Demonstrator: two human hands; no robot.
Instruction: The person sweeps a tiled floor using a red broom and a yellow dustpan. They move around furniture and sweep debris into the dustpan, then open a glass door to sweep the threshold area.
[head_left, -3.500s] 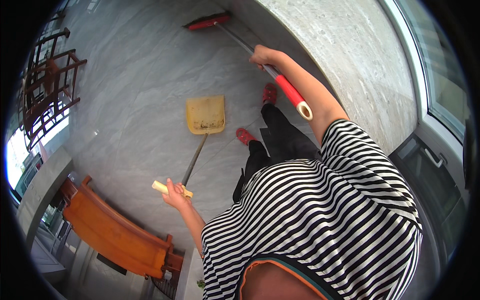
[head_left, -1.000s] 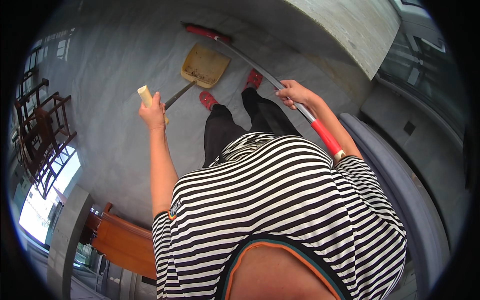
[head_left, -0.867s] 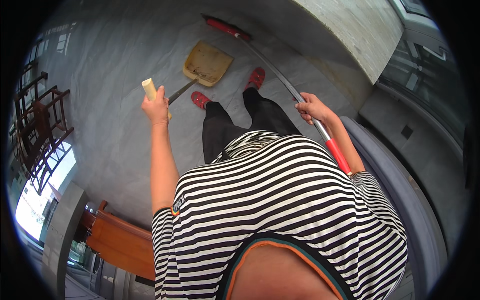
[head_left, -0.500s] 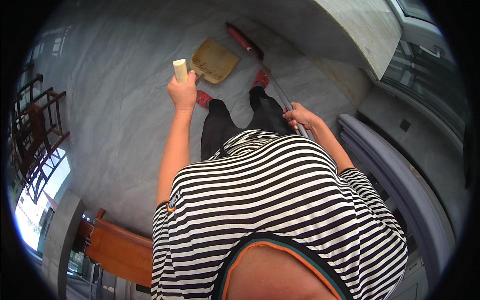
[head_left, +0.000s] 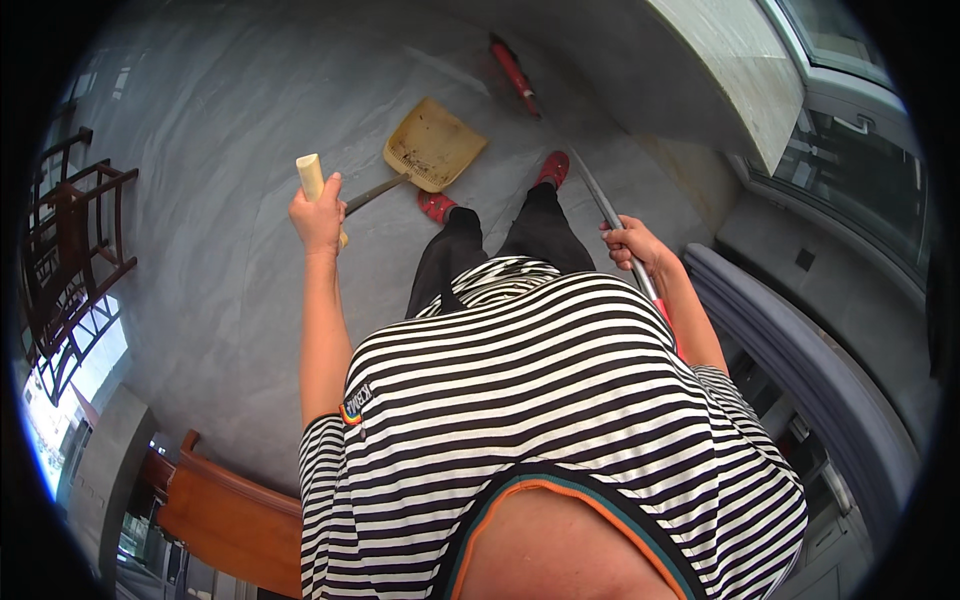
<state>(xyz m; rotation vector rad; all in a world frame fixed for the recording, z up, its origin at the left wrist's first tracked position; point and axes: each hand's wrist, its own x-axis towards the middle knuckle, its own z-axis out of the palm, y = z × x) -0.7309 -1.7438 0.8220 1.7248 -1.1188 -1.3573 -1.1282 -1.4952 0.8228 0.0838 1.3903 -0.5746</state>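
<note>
My left hand (head_left: 318, 215) is closed round the pale grip of a long-handled dustpan. Its yellow pan (head_left: 432, 145) lies beyond my left foot, with dark debris scattered in it. In my right hand (head_left: 637, 245) is the grey metal shaft of a broom, gripped part-way along, with a red section of the handle running back beside my forearm. The red broom head (head_left: 512, 68) is at the far side, past the pan and to its right, near the base of a pale structure. My red shoes (head_left: 553, 168) stand between the two tools.
Grey marbled floor (head_left: 230, 270) spreads around me. Dark wooden chairs (head_left: 80, 230) stand at the left, and an orange-brown wooden piece of furniture (head_left: 230, 510) is behind on the left. A rounded grey piece (head_left: 790, 330) runs along my right. A pale stone-topped structure (head_left: 735, 70) stands at the far right.
My left hand has moved left, tilting the dustpan handle more sideways. My right hand has shifted slightly right, and the broom head has swung to the right.
</note>
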